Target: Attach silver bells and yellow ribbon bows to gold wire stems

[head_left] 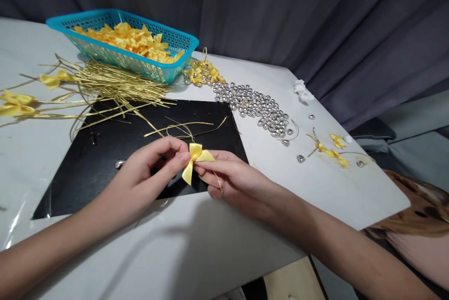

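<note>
A small yellow ribbon bow (196, 154) is held between both hands over the near part of a black mat (101, 173). My left hand (159, 162) pinches the bow's left side between thumb and fingers. From the right, my right hand (224, 169) grips the bow's other side, its thumb along the ribbon's edge. A thin gold wire tie (220, 180) loops down by the right fingers. More gold ties (178, 128) lie on the mat just beyond the bow. Beside the left wrist sits one silver bell-like piece (119, 164).
A blue basket (122, 54) full of yellow bows stands at the back left, with a pile of gold ties (115, 82) before it. Silver pieces (259, 106) spread across the white table (280, 192). Crumpled white tissue (302, 90) and loose bows (329, 152) lie right. A dark curtain hangs behind.
</note>
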A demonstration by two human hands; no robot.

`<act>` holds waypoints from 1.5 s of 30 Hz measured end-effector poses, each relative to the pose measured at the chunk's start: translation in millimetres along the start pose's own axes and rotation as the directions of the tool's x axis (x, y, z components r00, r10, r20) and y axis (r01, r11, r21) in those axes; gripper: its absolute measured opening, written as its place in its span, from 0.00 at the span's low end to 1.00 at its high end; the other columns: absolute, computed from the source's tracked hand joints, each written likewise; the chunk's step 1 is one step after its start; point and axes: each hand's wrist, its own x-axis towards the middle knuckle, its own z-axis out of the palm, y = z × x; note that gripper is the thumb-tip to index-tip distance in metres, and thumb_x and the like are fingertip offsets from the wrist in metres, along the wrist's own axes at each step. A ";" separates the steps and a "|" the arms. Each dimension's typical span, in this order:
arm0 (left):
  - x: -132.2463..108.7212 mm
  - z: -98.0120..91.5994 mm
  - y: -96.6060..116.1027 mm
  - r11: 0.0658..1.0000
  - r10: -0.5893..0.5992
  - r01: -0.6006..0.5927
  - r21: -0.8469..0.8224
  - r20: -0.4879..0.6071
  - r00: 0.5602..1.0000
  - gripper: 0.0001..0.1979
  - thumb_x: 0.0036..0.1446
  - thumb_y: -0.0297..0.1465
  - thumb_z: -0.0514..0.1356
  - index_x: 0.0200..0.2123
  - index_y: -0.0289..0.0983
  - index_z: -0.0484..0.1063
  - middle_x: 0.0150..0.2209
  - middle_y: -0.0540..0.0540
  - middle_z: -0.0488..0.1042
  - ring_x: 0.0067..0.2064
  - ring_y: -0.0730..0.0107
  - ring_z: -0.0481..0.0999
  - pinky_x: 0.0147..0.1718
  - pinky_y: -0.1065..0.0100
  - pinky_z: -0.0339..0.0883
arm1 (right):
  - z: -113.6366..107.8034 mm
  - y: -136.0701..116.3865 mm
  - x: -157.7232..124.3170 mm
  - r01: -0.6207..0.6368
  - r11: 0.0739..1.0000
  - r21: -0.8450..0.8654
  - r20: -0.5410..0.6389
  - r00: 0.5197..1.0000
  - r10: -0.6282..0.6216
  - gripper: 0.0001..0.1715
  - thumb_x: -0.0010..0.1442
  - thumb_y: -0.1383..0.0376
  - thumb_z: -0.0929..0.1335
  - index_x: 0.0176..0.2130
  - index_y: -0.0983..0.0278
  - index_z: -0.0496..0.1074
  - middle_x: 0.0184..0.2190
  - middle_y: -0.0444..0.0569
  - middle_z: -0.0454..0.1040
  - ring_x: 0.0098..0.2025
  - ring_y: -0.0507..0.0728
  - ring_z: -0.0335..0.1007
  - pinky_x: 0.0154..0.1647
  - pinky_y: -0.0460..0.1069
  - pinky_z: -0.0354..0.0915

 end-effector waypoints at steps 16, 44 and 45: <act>4.1 1.4 4.0 0.990 -0.024 0.025 -0.141 0.012 1.000 0.08 0.57 0.33 0.56 0.26 0.38 0.70 0.21 0.55 0.63 0.22 0.79 0.59 0.19 0.79 0.54 | -0.9 0.9 2.3 0.046 0.985 -0.164 0.059 0.998 -0.036 0.11 0.58 0.63 0.65 0.26 0.65 0.64 0.13 0.36 0.57 0.15 0.44 0.49 0.16 0.40 0.58; -6.4 2.2 5.2 0.996 0.014 0.003 0.092 -0.185 0.983 0.03 0.51 0.32 0.63 0.29 0.38 0.75 0.29 0.50 0.77 0.30 0.73 0.74 0.29 0.75 0.69 | -12.9 -9.8 -5.8 0.238 -0.727 -0.644 0.713 0.532 -0.457 0.14 0.66 0.72 0.56 0.37 0.68 0.68 0.29 0.48 0.66 0.26 0.49 0.58 0.18 0.47 0.47; -6.0 2.7 5.3 0.997 -0.008 0.022 0.077 -0.181 0.984 0.03 0.51 0.32 0.63 0.29 0.38 0.75 0.30 0.50 0.77 0.30 0.73 0.74 0.29 0.75 0.69 | -13.2 -9.4 -5.4 0.271 -0.685 -0.676 0.698 0.533 -0.478 0.13 0.65 0.72 0.57 0.37 0.68 0.68 0.30 0.48 0.67 0.27 0.49 0.59 0.18 0.47 0.48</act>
